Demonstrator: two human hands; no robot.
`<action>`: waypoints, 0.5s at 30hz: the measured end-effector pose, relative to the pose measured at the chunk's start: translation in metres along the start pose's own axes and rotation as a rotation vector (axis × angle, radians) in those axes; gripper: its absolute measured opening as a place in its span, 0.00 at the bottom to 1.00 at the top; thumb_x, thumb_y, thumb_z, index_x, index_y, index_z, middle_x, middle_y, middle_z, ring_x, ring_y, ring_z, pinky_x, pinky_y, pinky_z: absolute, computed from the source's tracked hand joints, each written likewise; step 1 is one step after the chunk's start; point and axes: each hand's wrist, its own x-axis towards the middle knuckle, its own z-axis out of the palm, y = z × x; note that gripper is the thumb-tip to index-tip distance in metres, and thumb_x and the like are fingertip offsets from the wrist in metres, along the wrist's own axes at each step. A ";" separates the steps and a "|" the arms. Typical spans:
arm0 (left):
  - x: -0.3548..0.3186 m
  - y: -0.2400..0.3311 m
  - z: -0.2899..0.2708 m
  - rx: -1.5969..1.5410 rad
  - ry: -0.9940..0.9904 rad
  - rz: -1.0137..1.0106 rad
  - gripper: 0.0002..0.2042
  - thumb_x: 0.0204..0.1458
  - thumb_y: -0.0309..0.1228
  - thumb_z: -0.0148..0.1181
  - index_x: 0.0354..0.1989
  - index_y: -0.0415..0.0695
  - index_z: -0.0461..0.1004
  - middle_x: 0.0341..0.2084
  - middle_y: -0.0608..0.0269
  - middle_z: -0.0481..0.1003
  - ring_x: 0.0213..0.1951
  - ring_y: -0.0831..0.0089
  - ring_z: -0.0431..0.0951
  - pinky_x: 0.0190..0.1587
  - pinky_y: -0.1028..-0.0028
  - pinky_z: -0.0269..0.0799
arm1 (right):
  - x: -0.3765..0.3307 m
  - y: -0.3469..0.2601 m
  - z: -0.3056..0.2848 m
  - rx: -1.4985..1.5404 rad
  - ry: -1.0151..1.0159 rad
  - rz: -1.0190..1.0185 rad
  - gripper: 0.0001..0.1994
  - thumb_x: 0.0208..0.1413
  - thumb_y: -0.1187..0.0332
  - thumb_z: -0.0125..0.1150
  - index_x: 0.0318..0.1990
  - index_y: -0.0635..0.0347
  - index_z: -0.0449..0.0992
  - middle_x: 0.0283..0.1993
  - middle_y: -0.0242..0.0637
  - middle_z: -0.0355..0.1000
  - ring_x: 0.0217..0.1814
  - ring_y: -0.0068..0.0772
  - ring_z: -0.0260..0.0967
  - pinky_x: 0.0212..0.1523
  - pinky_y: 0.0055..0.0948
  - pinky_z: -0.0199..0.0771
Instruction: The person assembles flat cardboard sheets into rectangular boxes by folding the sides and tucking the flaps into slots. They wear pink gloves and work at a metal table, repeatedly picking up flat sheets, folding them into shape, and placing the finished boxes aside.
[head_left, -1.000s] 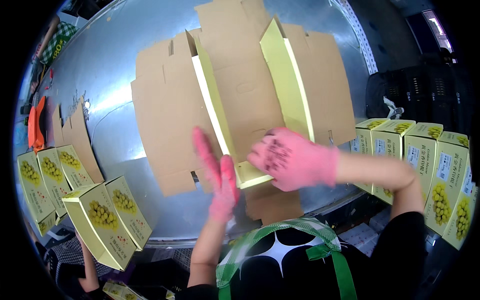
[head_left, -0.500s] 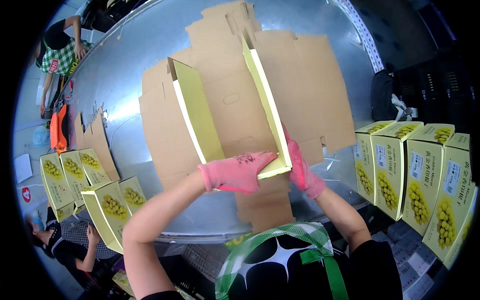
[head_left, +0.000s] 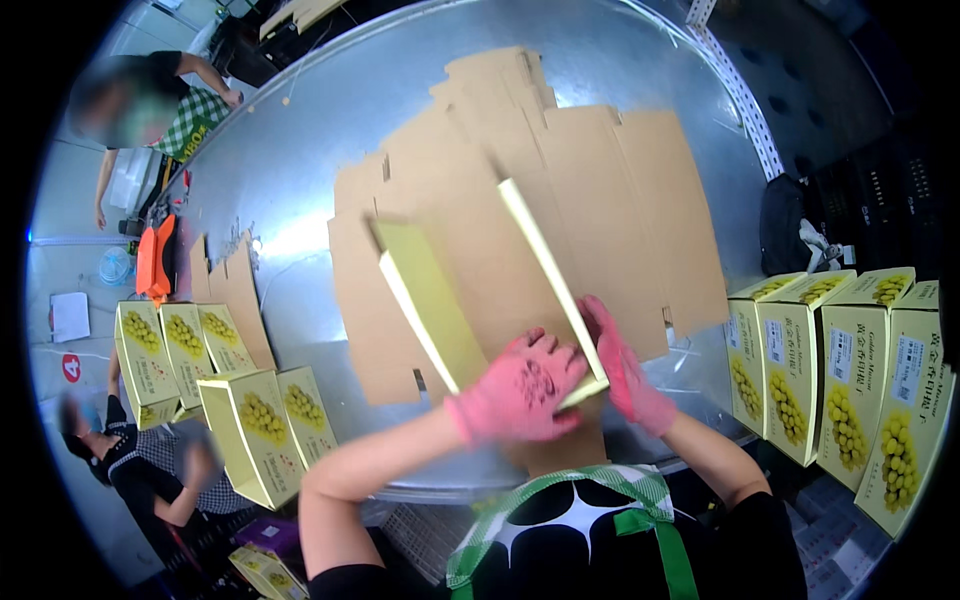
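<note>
A partly folded cardboard carton (head_left: 425,290) with pale yellow walls stands in front of me. Its two long side walls are raised, and between them the surface is brown. My left hand (head_left: 525,392), in a pink glove, presses on the near end panel with its fingers toward the right corner. On the outside of the right wall, by that same corner, my pink-gloved right hand (head_left: 628,375) grips the carton. The palm sides of both hands are hidden. Flat brown cardboard sheets (head_left: 640,220) lie beneath the carton.
A metal table (head_left: 320,150) carries the work. Folded yellow cartons with grape pictures stand in a row (head_left: 795,370) at the right and in a group (head_left: 265,430) at the left. An orange tool (head_left: 155,258) lies far left. Two co-workers (head_left: 190,120) are at the left.
The view has shifted, so the scene sits lower and further right. My left hand has moved from lying along the near end panel to spreading its fingers toward the right corner.
</note>
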 end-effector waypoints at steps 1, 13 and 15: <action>-0.003 0.002 -0.017 -0.133 0.083 -0.017 0.23 0.44 0.33 0.63 0.49 0.40 0.65 0.36 0.53 0.71 0.41 0.56 0.72 0.48 0.63 0.68 | 0.005 -0.004 -0.004 -0.031 0.012 -0.022 0.27 0.65 0.60 0.40 0.67 0.63 0.48 0.69 0.44 0.47 0.72 0.40 0.42 0.69 0.35 0.43; -0.060 -0.065 0.018 -1.244 1.465 -0.819 0.40 0.44 0.18 0.59 0.67 0.41 0.46 0.53 0.58 0.63 0.51 0.67 0.66 0.52 0.69 0.66 | 0.181 -0.071 0.042 -0.129 -0.338 0.119 0.32 0.52 0.71 0.56 0.66 0.59 0.52 0.60 0.42 0.59 0.52 0.28 0.64 0.51 0.29 0.66; -0.063 -0.068 0.011 -1.334 1.309 -0.788 0.39 0.44 0.16 0.55 0.67 0.43 0.45 0.50 0.60 0.64 0.47 0.69 0.68 0.49 0.70 0.68 | 0.186 -0.065 0.047 -0.076 -0.429 0.115 0.31 0.51 0.75 0.55 0.65 0.58 0.55 0.56 0.40 0.63 0.44 0.23 0.67 0.44 0.27 0.70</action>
